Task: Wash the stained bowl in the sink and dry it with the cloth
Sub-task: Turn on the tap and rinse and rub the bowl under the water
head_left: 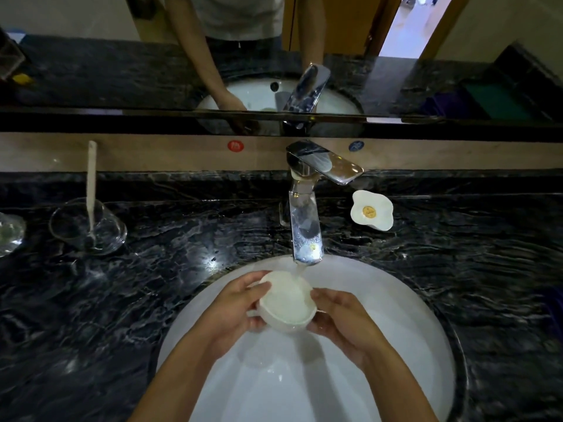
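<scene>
- Far left, on the dark marble tabletop (158,239): glass beaker (86,228) with a spoon standing in it.
- Lower centre, over the white sink (380,315): left hand (234,309) and right hand (341,318), each grip grasping the white bowl (286,301) by its sides.
- Above, chrome faucet (306,226) running into the bowl: rinsing step.
- Next, probably: scrubbing inside, emptying, then finding the cloth, not clearly visible.
- Right of faucet: egg-shaped dish (371,210).
</scene>
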Available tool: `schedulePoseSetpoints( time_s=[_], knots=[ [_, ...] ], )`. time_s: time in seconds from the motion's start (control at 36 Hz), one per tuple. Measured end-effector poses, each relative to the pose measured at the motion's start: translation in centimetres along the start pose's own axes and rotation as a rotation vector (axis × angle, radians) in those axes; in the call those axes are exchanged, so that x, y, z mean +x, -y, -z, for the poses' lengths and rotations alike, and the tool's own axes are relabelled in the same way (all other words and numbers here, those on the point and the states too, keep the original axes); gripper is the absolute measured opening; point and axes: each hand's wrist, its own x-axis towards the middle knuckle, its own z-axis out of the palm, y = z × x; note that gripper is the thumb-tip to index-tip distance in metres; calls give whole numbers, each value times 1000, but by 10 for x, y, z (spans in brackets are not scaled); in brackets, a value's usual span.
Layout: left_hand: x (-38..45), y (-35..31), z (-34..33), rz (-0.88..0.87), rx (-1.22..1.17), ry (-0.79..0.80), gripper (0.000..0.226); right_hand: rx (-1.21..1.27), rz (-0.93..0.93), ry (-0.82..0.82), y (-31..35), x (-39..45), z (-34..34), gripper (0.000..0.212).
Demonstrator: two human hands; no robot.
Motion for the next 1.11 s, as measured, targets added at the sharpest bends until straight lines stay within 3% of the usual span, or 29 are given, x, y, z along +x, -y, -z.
schedulePoseSetpoints(
  time_s=[0.19, 0.31, 0.42, 0.61, 0.81, 0.97, 1.11],
  knots=[
    [2, -5, 3, -128, 126, 15, 37, 65, 166, -8, -13, 5, 4, 28],
    [6, 2, 3, -141, 16, 25, 41, 12, 250, -75, -4, 3, 5, 34],
    [9, 9, -2, -69, -130, 66, 38, -130, 301, -115, 12, -2, -1, 20],
    [3, 6, -7, 19, -105, 48, 30, -129, 174, -117, 22, -2, 1, 16],
    [0, -5, -7, -80, 71, -64, 25, 50, 56, -45, -4, 8, 3, 27],
    [-5, -3, -8, -197, 131, -78, 36, 167, 145, 7, -14, 9, 0, 29],
    [0, 13, -3, -213, -20, -66, 37, 103, 257, 12, -5, 2, 4, 35]
  ],
)
